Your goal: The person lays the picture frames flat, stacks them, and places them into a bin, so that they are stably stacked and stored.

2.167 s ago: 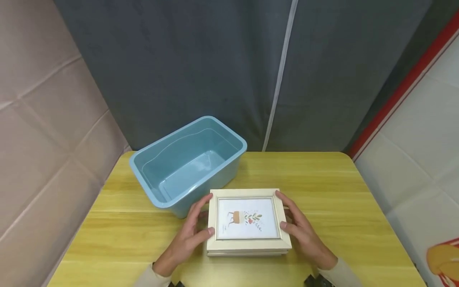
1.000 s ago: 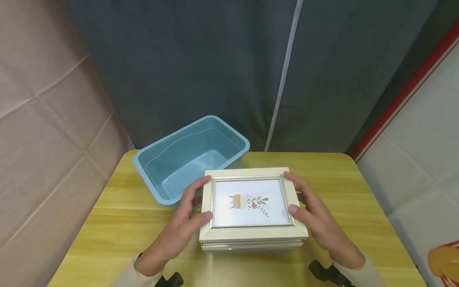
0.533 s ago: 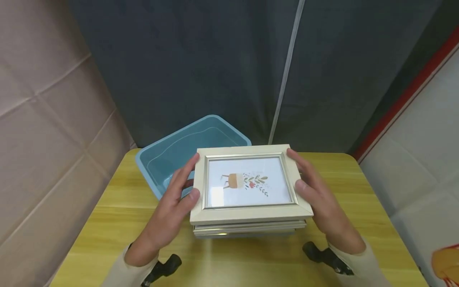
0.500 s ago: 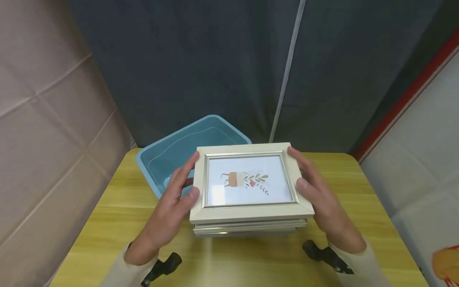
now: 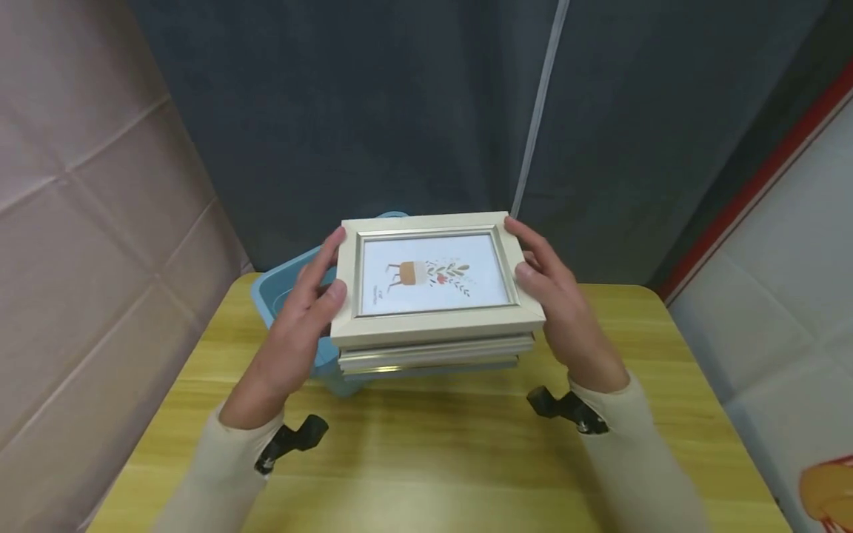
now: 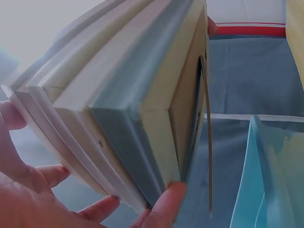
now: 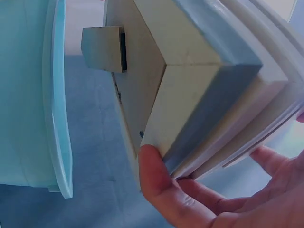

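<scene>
Both hands hold a stack of several picture frames [image 5: 313, 332] raised above the table. Uppermost lies a cream frame [image 5: 440, 323] around a picture of a plant in a legged pot. My left hand [image 5: 283, 348] grips the left end, and my right hand [image 5: 566, 318] the right end. In the left wrist view, fingertips reach the underside of the lowest, blue-grey frame [image 6: 128, 128]. Its brown backing [image 7: 137, 61] and a protruding stand [image 7: 102, 50] show in the right wrist view. A blue plastic bin [image 5: 275, 290] is mostly hidden behind the stack in the head view.
The bin stands at the back left of the wooden table [image 5: 426, 474]. A dark grey curtain [image 5: 333, 111] hangs behind the table's far edge. Pale fabric walls [image 5: 100, 259] flank both sides. Black wrist mounts [image 5: 289, 443] sit on the beige sleeves.
Both hands have lifted the stack from the table and carried it away from me and slightly left. It now covers most of the bin in the head view. The grip looks the same.
</scene>
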Demonstrator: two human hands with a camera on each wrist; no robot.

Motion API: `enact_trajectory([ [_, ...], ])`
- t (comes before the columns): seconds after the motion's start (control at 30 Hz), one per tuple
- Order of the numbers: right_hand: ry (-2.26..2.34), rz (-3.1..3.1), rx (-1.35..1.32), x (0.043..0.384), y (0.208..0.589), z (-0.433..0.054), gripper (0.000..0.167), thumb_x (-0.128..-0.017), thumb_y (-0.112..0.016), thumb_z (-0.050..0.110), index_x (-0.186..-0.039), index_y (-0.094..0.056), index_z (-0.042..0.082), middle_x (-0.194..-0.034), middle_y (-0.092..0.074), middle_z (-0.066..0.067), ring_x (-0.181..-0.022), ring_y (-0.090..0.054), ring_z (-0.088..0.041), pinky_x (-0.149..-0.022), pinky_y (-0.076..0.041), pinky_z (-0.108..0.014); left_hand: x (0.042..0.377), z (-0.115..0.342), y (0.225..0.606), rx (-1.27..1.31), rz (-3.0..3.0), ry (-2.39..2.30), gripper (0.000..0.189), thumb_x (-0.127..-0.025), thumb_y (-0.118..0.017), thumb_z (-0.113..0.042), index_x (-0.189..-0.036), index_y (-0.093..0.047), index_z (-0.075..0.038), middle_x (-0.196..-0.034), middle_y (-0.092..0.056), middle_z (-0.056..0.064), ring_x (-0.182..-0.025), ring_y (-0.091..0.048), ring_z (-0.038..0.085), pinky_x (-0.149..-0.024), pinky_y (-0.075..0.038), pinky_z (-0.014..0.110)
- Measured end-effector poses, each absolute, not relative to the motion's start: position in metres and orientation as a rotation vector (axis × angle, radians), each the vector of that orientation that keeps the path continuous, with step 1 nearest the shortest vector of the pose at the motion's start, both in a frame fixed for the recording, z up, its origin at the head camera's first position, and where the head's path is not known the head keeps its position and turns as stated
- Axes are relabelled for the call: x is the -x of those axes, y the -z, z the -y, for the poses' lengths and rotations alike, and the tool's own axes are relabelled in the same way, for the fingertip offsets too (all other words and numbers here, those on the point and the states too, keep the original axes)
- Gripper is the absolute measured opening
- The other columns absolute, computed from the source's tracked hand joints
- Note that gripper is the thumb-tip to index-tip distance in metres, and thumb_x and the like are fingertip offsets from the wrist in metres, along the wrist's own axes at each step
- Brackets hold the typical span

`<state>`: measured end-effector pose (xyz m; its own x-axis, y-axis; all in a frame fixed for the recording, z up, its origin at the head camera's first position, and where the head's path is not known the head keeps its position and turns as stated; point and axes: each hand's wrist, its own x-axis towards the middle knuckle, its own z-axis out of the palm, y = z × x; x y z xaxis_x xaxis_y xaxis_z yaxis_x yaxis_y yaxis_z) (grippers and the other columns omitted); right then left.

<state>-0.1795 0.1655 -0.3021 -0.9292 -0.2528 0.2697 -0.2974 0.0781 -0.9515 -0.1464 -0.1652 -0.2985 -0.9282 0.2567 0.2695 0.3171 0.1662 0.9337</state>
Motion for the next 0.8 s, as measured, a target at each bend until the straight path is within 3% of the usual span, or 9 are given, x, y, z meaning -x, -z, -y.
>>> enact_trajectory([
  [0.27,-2.126,2.263,-0.681,0.229,0.300,-0.143,0.055,-0.108,-0.046,0.031,-0.162,-0.040,0.039,-0.151,-0.046,-0.017,-0.125,-0.055,-0.036,-0.092,-0.057,-0.035,0.163,0.179,0.296,0.473,2.208,2.111,0.062,-0.113,-0.042,-0.024,-0.169,-0.020,-0.038,-0.162,-0.025,0.003,-0.116,-0.065,0.018,-0.086,-0.062,0.027],
  [0.5,-2.236,2.240,-0.760,0.274,0.304,-0.114,0.059,-0.105,-0.050,0.027,-0.163,-0.042,0.035,-0.145,-0.052,-0.021,-0.114,-0.063,-0.033,-0.087,-0.058,-0.035,0.176,0.192,0.301,0.276,2.185,2.127,0.066,-0.111,-0.049,-0.028,-0.168,-0.020,-0.043,-0.163,-0.020,0.004,-0.132,-0.048,0.030,-0.089,-0.059,0.035],
  [0.6,-2.244,2.239,-0.784,0.294,0.309,-0.101,0.060,-0.103,-0.051,0.025,-0.162,-0.044,0.034,-0.145,-0.055,-0.022,-0.110,-0.065,-0.031,-0.086,-0.057,-0.033,0.182,0.197,0.304,0.181,2.174,2.129,0.068,-0.110,-0.051,-0.028,-0.167,-0.019,-0.045,-0.164,-0.017,0.004,-0.133,-0.046,0.030,-0.089,-0.056,0.037],
  [0.67,-2.259,2.246,-0.798,0.307,0.312,-0.092,0.060,-0.102,-0.052,0.024,-0.161,-0.045,0.033,-0.151,-0.053,-0.017,-0.114,-0.064,-0.030,-0.090,-0.056,-0.034,0.185,0.199,0.307,0.117,2.162,2.132,0.069,-0.110,-0.052,-0.027,-0.167,-0.018,-0.045,-0.163,-0.018,0.003,-0.131,-0.048,0.027,-0.087,-0.055,0.037],
  [0.8,-2.300,2.303,-0.796,0.326,0.320,-0.077,0.059,-0.102,-0.053,0.023,-0.159,-0.048,0.035,-0.168,-0.039,0.001,-0.143,-0.046,-0.024,-0.116,-0.043,-0.045,0.189,0.203,0.317,0.005,2.130,2.153,0.073,-0.109,-0.053,-0.024,-0.168,-0.015,-0.044,-0.158,-0.020,0.004,-0.127,-0.048,0.023,-0.085,-0.053,0.041],
])
